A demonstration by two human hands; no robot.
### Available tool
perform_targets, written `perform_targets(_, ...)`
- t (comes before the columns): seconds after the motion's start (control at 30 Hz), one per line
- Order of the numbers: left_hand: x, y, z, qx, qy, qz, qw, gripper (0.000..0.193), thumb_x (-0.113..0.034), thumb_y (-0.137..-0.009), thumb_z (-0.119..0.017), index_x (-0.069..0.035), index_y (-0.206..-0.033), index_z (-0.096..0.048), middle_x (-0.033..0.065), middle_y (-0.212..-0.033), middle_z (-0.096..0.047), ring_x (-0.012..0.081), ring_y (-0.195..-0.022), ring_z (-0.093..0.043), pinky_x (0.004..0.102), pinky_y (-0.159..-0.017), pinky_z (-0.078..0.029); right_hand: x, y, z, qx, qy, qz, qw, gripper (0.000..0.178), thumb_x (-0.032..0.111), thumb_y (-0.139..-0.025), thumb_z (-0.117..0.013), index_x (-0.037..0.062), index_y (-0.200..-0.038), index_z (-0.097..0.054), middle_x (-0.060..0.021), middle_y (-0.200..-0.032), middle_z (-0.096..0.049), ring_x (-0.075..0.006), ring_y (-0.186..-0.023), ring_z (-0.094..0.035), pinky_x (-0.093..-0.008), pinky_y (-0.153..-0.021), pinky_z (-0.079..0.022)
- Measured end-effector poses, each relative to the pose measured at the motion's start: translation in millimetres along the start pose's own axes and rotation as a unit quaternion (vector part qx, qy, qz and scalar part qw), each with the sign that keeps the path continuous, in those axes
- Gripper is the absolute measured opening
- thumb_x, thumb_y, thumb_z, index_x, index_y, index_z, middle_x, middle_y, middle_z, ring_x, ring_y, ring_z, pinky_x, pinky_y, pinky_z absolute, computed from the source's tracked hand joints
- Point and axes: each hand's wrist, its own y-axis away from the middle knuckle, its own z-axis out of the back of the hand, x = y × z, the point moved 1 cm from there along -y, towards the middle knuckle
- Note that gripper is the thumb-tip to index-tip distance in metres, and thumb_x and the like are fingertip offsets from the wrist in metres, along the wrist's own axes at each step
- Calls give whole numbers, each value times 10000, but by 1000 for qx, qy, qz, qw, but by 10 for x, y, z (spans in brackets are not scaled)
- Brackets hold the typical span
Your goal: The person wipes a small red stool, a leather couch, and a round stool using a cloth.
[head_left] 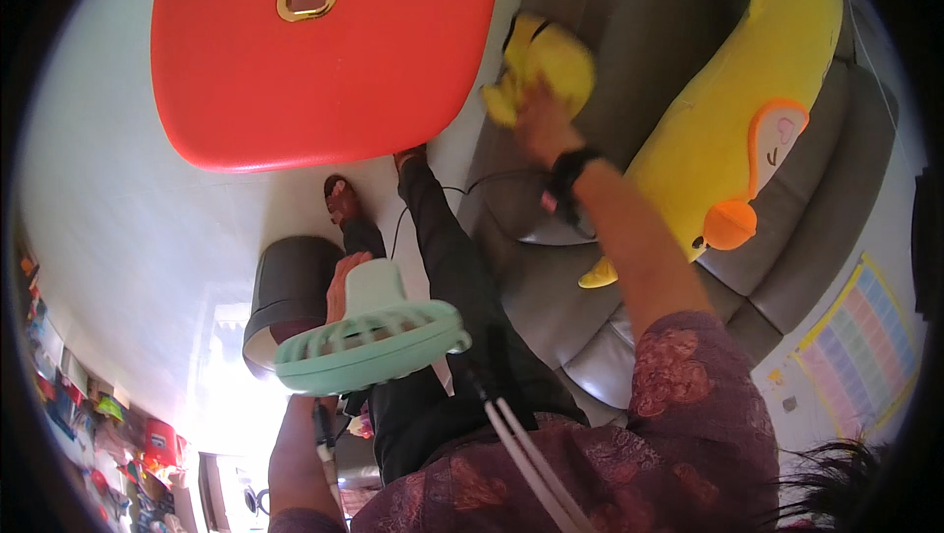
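My right hand (543, 118), slightly blurred, reaches forward over the edge of the grey sofa. Its fingers are closed on a soft yellow thing (559, 59) with black bands, whose exact kind I cannot make out. My left hand (344, 282) is down by my leg, next to a dark round bin (295, 272). A mint-green neck fan (369, 341) hangs in front of it and hides most of its fingers. Whether that hand holds anything does not show. A black band (575, 167) circles my right wrist.
A red padded stool (324, 71) with a gold-framed square inset stands ahead. Along the sofa (826, 179) at right lies a long yellow duck plush (708, 120). A thin black cable (472, 184) runs past my legs. Clutter (128, 444) fills the far left edge.
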Motion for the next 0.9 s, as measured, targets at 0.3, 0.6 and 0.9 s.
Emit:
perform_targets(0.3,684,808,-924,-9,-21,89,996,459,-170,-825,-578,-47,-1249,-451,175,-1154,-529,378,-1063,-488,483,-938,-358,1565,475,-405,139,-216,124,958,312,206,-794,-469,72,-973,-686,-155,-1065,-619,-265,-1045,-539,-401,-892,-380)
perform_targets(0.6,801,772,-617,-48,63,99,992,294,-124,-836,-545,-29,-1115,-554,176,-1042,-586,361,-983,-539,445,-855,-419,-292,-787,-212,-66,163,-57,983,324,217,-843,-429,120,-1076,-632,-53,-1217,-526,-244,-1158,-452,-418,-836,-423)
perform_targets(0.9,935,869,-576,-39,71,105,991,259,-120,-848,-525,-25,-1084,-571,178,-1012,-597,354,-957,-552,434,-831,-432,2314,930,-1072,154,-332,-115,924,357,242,-841,-463,86,-1130,-602,-112,-1137,-567,-275,-1149,-465,-360,-933,-349)
